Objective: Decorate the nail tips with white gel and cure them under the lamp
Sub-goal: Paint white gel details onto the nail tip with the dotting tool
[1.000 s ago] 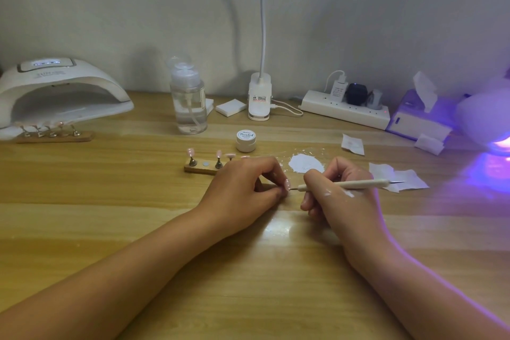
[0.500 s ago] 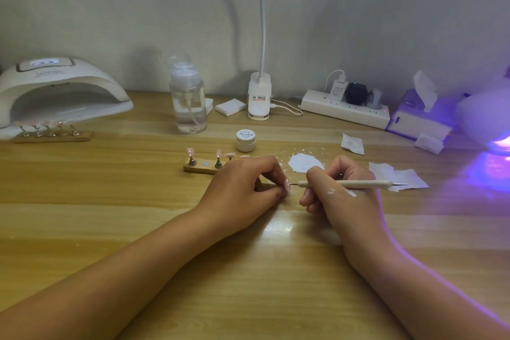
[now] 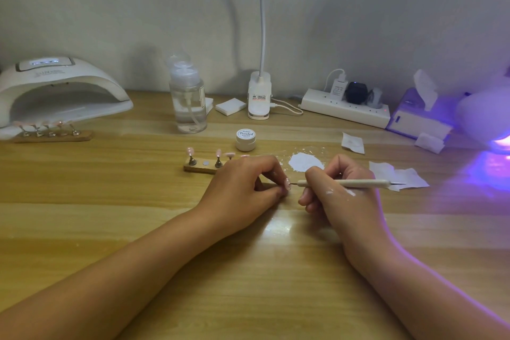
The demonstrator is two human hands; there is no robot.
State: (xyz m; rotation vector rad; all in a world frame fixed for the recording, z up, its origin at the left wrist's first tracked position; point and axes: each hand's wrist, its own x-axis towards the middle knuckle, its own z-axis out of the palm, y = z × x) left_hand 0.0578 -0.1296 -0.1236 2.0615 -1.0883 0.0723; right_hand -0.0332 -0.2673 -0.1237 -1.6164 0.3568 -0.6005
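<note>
Pale pink nail tip point(image 3: 287, 184), cream dotting tool point(image 3: 345, 183), white gel jar point(image 3: 245, 139).

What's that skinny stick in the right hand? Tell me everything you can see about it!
The stick is a thin tool with a pale, wood-like handle and a fine metal point at each end. It lies almost level. The right hand grips its left part like a pen. Its left point aims at the pink nail tip pinched by the left hand; whether they touch is too small to tell. Its other point juts right, over white paper.
</note>
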